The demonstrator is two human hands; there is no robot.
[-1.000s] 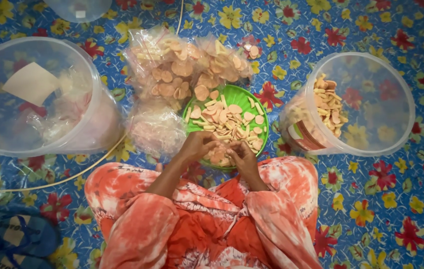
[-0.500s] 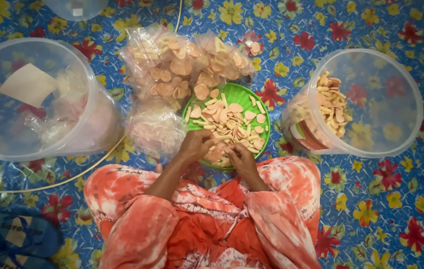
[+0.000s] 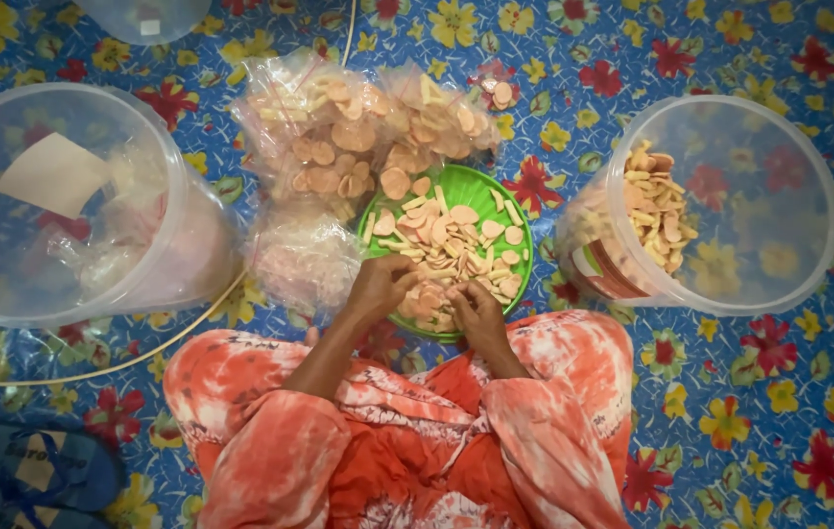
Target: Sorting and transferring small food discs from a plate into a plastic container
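You are sitting on the floral mat (image 3: 750, 411) with both hands working at the near edge of the green plate (image 3: 515, 211), which is lying just in front of your knees. Your left hand (image 3: 381, 291) is curling its fingers down onto the pale orange crackers (image 3: 446, 240) heaped on that plate, and your right hand (image 3: 476, 307) is doing the same just beside it, the two almost touching. Each hand is half clenched over the pieces (whether either is actually pinching a cracker, you cannot tell from this angle, since the fingertips are buried in the heap).

Behind the plate, clear plastic bags of round crackers (image 3: 358, 137) are lying piled against its far rim, and one crumpled bag (image 3: 304, 257) is resting just to its left. A big clear bucket (image 3: 799, 284) is lying tilted to the right of the plate, holding a small heap of crackers against its near wall. Another clear bucket (image 3: 157, 127) is lying to the left, holding a cream piece of paper and some limp plastic. A yellowish cord (image 3: 113, 367) is running along the mat under that bucket, and blue sandals (image 3: 30, 475) are sitting at your left knee.
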